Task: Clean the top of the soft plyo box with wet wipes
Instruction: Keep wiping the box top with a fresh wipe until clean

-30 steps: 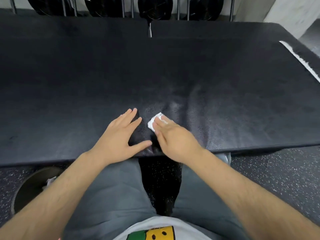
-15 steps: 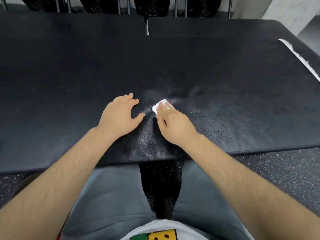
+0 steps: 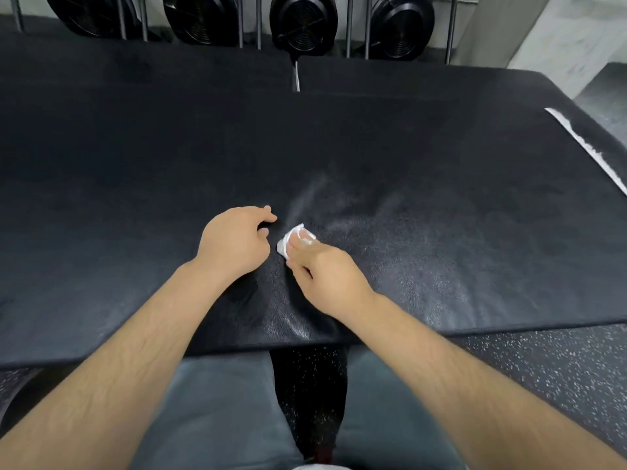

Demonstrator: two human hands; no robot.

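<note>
Wet wipe point(image 3: 286, 244), white and scrunched up, is lying on the soft plyo box point(image 3: 441, 198), near the middle of its front edge. Right fingers point(image 3: 305, 237) are curling over it, and the right hand point(image 3: 325, 276) is pinching it and pressing it down. Left hand point(image 3: 234, 242) is resting just beside it, fingers clenching in and holding nothing. Shiny streaks are showing on the black top around both hands. Speckled floor point(image 3: 543, 368) is showing below, and round black things point(image 3: 302, 25) are standing behind metal bars past the box.
</note>
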